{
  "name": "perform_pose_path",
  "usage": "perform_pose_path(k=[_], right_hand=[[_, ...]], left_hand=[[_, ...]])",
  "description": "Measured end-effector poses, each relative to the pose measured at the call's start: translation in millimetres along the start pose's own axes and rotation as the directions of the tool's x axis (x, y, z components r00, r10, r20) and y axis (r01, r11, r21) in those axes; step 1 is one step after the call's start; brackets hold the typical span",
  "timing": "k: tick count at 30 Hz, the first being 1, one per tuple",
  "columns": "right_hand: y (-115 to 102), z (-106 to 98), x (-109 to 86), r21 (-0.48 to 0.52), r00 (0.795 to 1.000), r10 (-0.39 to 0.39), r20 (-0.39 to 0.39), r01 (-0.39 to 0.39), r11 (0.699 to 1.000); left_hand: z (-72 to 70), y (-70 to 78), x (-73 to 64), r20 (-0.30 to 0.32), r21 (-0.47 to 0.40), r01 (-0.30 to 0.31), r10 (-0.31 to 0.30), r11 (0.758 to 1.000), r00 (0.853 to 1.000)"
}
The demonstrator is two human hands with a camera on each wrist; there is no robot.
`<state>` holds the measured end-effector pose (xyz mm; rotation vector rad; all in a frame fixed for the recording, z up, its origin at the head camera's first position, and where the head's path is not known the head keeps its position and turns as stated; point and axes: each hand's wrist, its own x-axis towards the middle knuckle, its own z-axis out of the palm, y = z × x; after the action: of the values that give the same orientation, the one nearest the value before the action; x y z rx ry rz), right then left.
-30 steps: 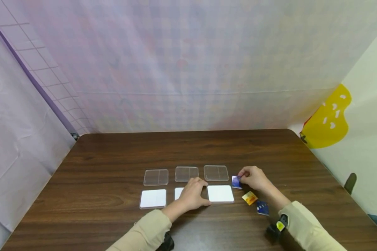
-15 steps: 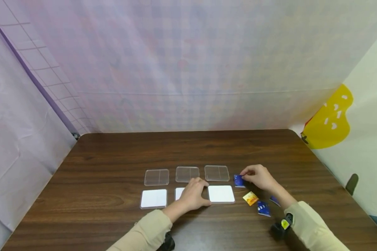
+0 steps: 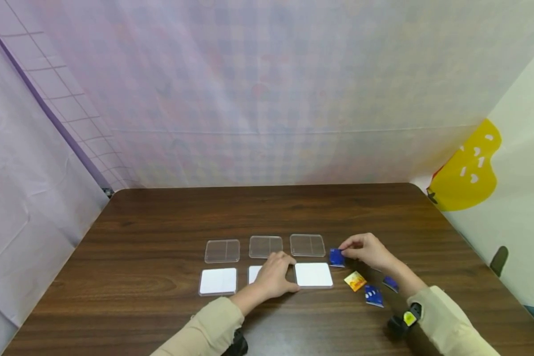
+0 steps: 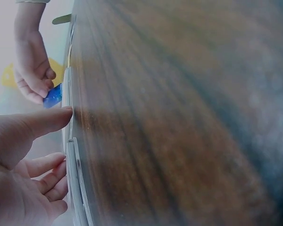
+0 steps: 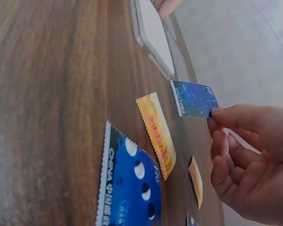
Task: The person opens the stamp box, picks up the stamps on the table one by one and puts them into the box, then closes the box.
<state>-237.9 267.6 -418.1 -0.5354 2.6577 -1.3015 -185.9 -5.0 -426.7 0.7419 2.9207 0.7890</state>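
Between thumb and forefinger my right hand pinches a dark blue postage stamp by its edge, beyond the far right corner of the right white-filled clear case. My left hand lies over the middle white-filled case, hiding most of it. Its thumb and forefinger are spread along the left side of the right case. On the table near the right hand lie an orange stamp, a blue stamp with moon shapes and another blue stamp, partly beside the forearm.
Three clear lids lie in a row behind the cases. At the left is another white-filled case. All stand on a brown wooden table, with a patterned curtain hanging behind its far edge.
My right hand has shifted slightly right, and the pinched stamp has turned so its face shows darker blue. A blue stamp has come into view beside the forearm. The left hand stays in place.
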Motion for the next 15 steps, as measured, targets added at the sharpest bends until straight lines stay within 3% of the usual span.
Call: perform_pose_path(k=[6,15], right_hand=[[-8,2,-2.5,0.035,1.0,-0.009,0.027,0.008,0.999],[-19,7,-4.8,0.095,0.994,-0.088,0.057,0.082,0.992]], left_hand=[[-0.6,-0.3,-0.3,-0.005,-0.001,-0.004,0.004,1.0,1.0],[0.7,-0.9,0.4,-0.01,0.006,-0.009,0.009,1.0,1.0]])
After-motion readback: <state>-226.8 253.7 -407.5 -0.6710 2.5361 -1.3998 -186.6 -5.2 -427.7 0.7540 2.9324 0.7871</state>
